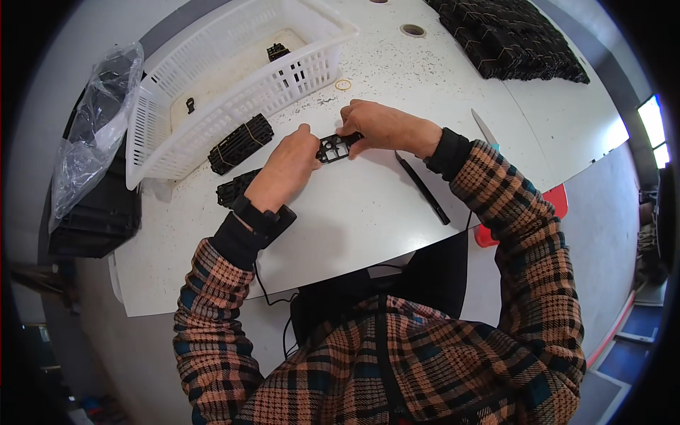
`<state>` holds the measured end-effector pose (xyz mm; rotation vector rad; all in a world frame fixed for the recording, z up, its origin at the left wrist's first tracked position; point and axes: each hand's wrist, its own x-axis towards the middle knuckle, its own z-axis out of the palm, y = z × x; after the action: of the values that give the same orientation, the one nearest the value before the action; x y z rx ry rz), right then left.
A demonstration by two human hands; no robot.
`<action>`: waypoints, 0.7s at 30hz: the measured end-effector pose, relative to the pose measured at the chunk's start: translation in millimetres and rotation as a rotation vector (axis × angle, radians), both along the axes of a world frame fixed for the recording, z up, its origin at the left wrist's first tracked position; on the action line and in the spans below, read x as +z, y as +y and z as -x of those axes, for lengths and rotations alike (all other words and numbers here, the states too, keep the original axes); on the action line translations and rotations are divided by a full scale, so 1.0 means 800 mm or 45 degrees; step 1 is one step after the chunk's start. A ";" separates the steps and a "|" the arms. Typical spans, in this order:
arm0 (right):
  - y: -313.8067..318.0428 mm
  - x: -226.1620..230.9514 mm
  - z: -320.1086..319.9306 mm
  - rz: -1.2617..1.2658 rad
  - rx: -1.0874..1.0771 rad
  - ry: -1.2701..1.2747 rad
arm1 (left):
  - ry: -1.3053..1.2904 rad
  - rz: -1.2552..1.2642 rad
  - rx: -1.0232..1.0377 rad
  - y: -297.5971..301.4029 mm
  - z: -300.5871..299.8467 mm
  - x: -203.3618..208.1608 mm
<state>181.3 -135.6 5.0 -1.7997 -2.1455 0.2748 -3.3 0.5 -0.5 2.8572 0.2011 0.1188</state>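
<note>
The black plastic frame (333,147) was held just above the white table (368,212), a short way in front of the white basket (241,71), between the two hands. The left hand (287,159) pinched its left end with thumb and fingers closed on it, and the right hand (379,127) was closed on its right end in the same way.

The frame looked thin, flat and full of openings, so it was probably light and rather stiff, but its thin bars could snap if bent. The two short ends seemed the safest places to hold it. Its long axis ran left to right, the right end a little farther from the person, the flat face turned upward.

A banded bundle of black parts (241,144) lay beside the basket, left of the frame. A black rod (423,188) and a knife (484,129) lay to the right of the frame.
</note>
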 end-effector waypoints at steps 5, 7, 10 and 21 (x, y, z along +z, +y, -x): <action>-0.001 -0.002 0.004 -0.016 -0.005 -0.015 | 0.049 0.051 0.006 0.006 -0.002 0.001; -0.001 -0.001 0.006 -0.024 0.000 -0.048 | 0.064 0.057 0.018 0.006 -0.001 0.001; -0.002 0.000 0.008 -0.063 0.017 -0.069 | 0.001 0.017 0.055 -0.003 0.007 0.004; -0.001 -0.001 0.004 -0.041 0.027 -0.003 | -0.045 0.005 0.020 -0.008 -0.009 -0.004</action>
<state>177.9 -136.5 4.3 -1.7618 -2.1596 0.2421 4.2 -6.0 -3.6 2.8477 0.2160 0.1712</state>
